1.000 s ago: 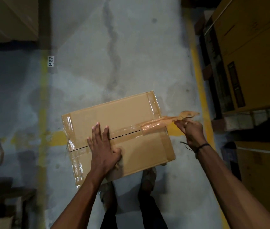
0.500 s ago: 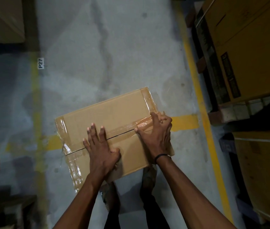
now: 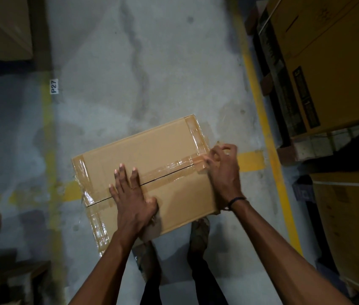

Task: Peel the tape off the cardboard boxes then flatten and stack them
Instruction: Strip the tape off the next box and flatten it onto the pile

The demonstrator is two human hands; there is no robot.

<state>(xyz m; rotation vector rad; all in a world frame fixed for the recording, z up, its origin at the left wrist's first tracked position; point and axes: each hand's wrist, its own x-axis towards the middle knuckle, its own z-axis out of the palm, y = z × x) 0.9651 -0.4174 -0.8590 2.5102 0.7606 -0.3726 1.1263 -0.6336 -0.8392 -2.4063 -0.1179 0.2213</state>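
Note:
A brown cardboard box point(image 3: 152, 146) lies on the concrete floor in front of my feet. Clear tape point(image 3: 174, 167) runs along its centre seam, and more tape covers both short ends. My left hand point(image 3: 132, 199) presses flat on the top of the box, fingers straight across the seam. At the right end of the seam is my right hand point(image 3: 224, 172), its fingers curled and pinching the wrinkled, loosened end of the tape close to the box's edge.
Large cardboard boxes point(image 3: 328, 62) on pallets stand along the right, behind a yellow floor line point(image 3: 271, 172). Another box point(image 3: 0, 27) sits at the top left. A "P27" label point(image 3: 54, 85) marks the floor. My feet point(image 3: 198, 234) are just below the box.
A second ago my right hand held the peeled tape stretched out past the box's right side. It came back onto the seam and now pinches the tape at the right edge. The left hand stayed put.

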